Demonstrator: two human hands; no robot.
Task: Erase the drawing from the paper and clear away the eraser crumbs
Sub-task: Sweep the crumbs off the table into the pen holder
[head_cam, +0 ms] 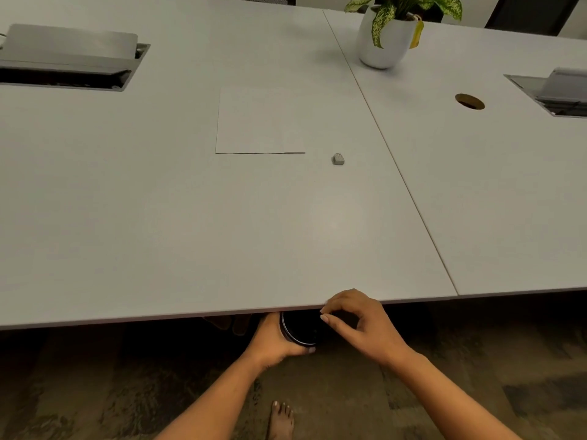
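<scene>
Looking down through the head camera, you see your left hand [273, 339] wrapped around a dark round container [300, 328], fingers and thumb clamped on its side. You hold it just below the near edge of the white table [158, 233], with its open mouth tipped toward you.

Your right hand [359, 325] sits at that same edge, right above the container. Its fingers are curled in with the tips close together, and nothing shows between them. Any crumbs there are too small to make out.

The paper [260, 122] lies flat near the middle of the table, well away from both hands, and its face shows plain white. The grey eraser [338, 159] rests on the tabletop just beside the sheet's near right corner, not touching it.

Farther back, a white pot with a speckled green plant [382, 42] stands next to the seam between the two tabletops. A cable hatch [63, 58] with its lid raised is set into the far left. A second hatch [559, 93] and a round hole [469, 101] are on the right.

Below the table edge, one bare foot [281, 420] stands on the dark patterned carpet [95, 392].
</scene>
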